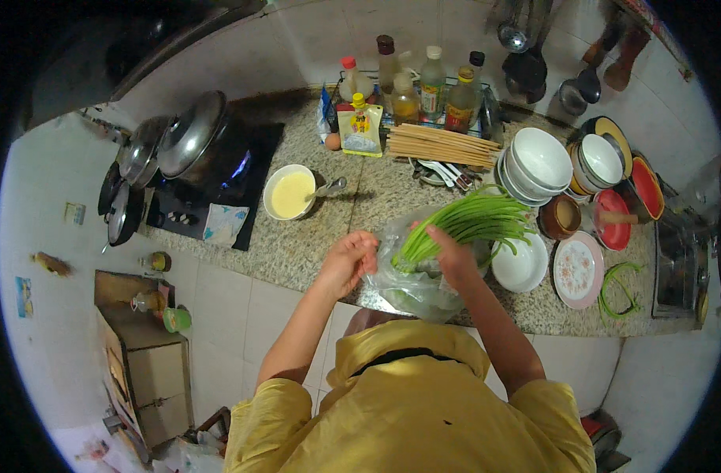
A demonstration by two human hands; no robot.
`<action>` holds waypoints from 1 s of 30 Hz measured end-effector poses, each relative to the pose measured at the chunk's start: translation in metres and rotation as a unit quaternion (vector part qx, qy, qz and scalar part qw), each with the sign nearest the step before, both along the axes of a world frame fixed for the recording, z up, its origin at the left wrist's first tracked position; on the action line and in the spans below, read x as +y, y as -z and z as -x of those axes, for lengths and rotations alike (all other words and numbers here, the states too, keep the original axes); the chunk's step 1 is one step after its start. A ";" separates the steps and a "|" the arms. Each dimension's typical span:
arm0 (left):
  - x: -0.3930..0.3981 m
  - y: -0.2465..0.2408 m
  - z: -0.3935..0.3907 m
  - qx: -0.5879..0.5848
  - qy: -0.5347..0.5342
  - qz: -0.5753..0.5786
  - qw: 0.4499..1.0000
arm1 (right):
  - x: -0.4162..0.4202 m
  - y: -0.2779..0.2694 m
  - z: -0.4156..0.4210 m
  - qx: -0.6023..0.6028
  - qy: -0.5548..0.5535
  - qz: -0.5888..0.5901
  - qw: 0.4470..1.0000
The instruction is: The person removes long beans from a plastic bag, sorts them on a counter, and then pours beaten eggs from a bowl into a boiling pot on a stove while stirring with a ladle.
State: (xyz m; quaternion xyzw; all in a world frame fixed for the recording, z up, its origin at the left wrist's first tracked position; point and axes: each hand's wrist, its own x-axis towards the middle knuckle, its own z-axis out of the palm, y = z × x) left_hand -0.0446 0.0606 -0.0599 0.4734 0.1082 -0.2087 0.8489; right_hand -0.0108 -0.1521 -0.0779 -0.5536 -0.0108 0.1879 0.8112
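Note:
A bundle of long green beans (473, 222) is held in my right hand (455, 254), over a clear plastic bag (419, 295) at the counter's front edge. My left hand (351, 260) pinches the left side of the same bag between thumb and fingers. The lower end of the bundle lies within the bag's opening. A white bowl (520, 263) stands just right of my right hand, partly under the bean tips. Farther left on the counter, a white bowl of yellow liquid (289, 194), which looks like beaten egg, has a spoon (331, 188) in it.
At left, a lidded pot (192, 139) stands on the black gas stove (254, 171), where a blue flame shows. Bottles (431, 88), chopsticks (440, 145) and an egg (333, 141) are at the back. Stacked bowls (538, 165), a floral plate (578, 269) and the sink (679, 260) lie right.

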 end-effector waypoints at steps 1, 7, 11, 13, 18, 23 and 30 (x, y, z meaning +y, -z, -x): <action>-0.002 -0.001 0.008 -0.058 0.025 -0.126 0.990 | 0.003 -0.002 0.000 0.007 0.009 -0.007 1.000; -0.033 -0.030 0.035 -0.269 0.183 -0.709 0.625 | 0.022 0.011 0.001 -0.021 0.113 -0.009 0.993; -0.054 -0.040 0.049 -0.375 0.212 -0.638 0.639 | 0.024 0.012 -0.002 0.032 0.140 0.003 0.990; -0.068 -0.029 0.060 -0.432 0.244 -0.592 0.635 | 0.024 0.019 -0.002 0.023 0.119 -0.005 0.993; -0.083 -0.038 0.063 -0.484 0.316 -0.606 0.547 | 0.030 0.027 0.003 0.052 0.121 -0.042 0.990; -0.075 -0.052 0.085 -0.432 0.253 -0.674 0.543 | 0.022 0.016 0.007 0.061 0.082 -0.058 0.993; -0.046 -0.088 0.035 -0.442 0.090 -0.605 0.656 | 0.009 0.013 0.017 -0.218 0.047 0.092 0.970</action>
